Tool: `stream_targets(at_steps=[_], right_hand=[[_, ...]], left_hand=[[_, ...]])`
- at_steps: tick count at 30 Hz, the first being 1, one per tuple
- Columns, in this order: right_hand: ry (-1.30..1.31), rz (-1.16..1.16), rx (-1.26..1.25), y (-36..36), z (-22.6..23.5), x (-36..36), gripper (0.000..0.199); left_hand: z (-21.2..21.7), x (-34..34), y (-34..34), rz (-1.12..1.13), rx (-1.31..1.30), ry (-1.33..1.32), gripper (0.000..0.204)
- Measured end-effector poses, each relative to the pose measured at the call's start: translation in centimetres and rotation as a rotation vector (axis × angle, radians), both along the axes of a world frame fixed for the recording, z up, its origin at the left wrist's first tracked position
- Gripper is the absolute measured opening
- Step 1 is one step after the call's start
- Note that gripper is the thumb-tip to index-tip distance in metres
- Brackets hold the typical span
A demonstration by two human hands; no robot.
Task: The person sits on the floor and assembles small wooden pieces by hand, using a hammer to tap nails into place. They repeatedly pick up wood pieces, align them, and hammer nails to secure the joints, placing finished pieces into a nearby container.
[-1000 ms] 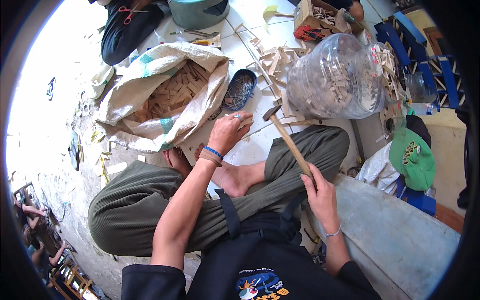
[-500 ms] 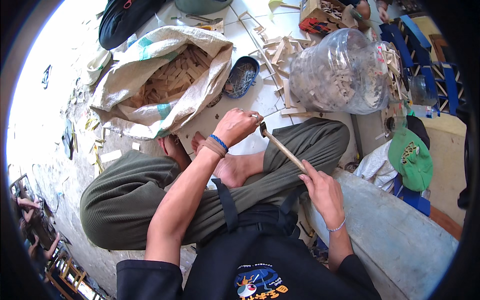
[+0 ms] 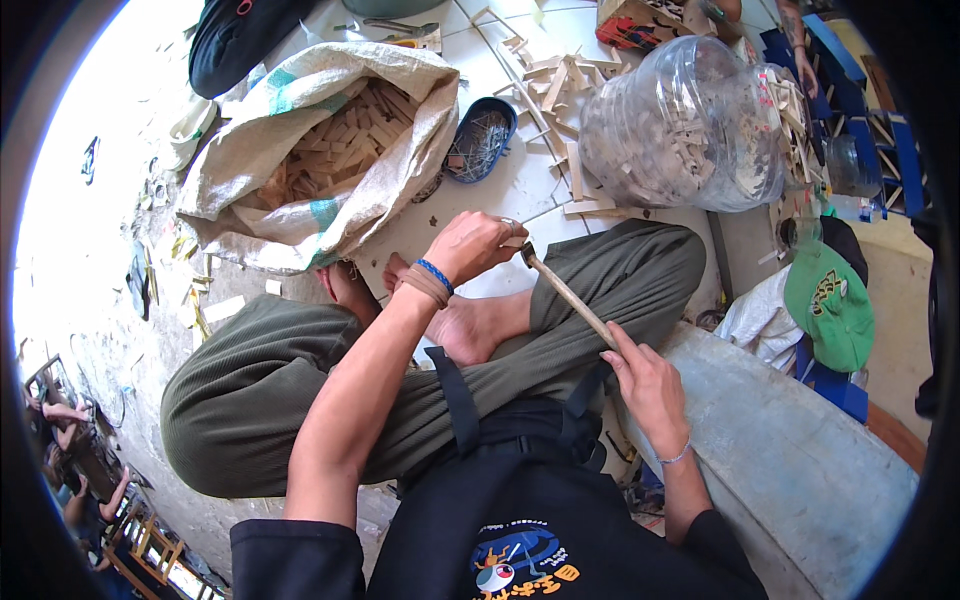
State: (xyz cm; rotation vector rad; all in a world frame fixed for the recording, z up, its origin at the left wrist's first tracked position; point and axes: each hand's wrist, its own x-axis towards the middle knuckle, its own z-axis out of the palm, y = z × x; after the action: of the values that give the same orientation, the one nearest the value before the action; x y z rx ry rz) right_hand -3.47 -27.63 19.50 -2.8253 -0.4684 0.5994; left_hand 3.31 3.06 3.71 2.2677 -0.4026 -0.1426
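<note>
My right hand (image 3: 648,388) is wrapped round the wooden handle of a hammer (image 3: 572,300), held slantwise above my crossed legs. Its small dark head lies close by the fingertips of my left hand (image 3: 476,246). The left fingers are pinched together; what they hold, if anything, is too small to make out. Beyond that hand sits a blue oval tin (image 3: 513,128) filled with nails. To its left, an open woven sack (image 3: 225,165) is full of small wooden pieces (image 3: 352,140).
A large clear plastic jar (image 3: 640,120) lies on its side at the far right, beside scattered wooden strips (image 3: 556,85). A grey slab (image 3: 770,430) stands by my right arm. A green cap (image 3: 830,305) rests beyond it. Another person's arm (image 3: 800,50) shows top right.
The view has shifted slightly, and the sack and tin appear a little higher. Another person's arm reaches further in at the top right. My hands and the hammer have barely moved.
</note>
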Motion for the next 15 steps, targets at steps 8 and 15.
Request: stream_targets(at_steps=[8,15], right_hand=[[-0.009,-0.013,-0.025,-2.8,-3.6,-2.6,0.043],[0.07,-0.083,0.151,-2.5,-3.8,-3.0,0.044]], left_hand=[[-0.7,1.4,-1.1,-0.257,0.082,0.087,0.027],[3.6,4.2,0.7,-0.494,0.15,0.156,0.028]])
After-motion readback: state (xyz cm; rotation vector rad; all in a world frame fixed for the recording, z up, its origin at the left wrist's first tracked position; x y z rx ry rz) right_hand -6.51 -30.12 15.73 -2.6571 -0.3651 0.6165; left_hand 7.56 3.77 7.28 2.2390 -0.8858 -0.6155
